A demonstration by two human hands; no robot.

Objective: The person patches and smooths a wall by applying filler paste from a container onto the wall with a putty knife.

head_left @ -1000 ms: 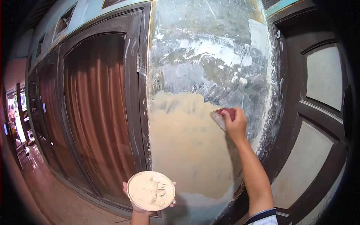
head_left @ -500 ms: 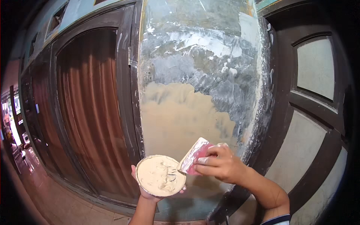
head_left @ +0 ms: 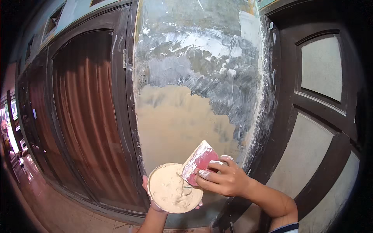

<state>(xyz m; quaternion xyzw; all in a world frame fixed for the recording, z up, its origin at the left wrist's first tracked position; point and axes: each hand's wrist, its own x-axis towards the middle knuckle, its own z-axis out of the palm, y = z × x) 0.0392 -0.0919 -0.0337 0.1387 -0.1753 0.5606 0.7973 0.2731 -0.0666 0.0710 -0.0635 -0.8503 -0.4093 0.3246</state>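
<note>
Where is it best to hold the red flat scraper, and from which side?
Grip the red flat scraper at its bare upper back edge, coming from the right as the right hand does; its lower edge dips into the putty on the round tray, held by the left hand.

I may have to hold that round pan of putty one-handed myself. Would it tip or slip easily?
Probably tippy: the round pan rests on the left hand from below, and the red scraper in the right hand presses at its edge. The thick putty looks unlikely to slosh. A smeared rim may be slippery.

A wall pillar [head_left: 202, 77], part grey, part tan. Left of it a brown door [head_left: 85, 116]; right of it a dark panelled door [head_left: 318, 116].
</note>
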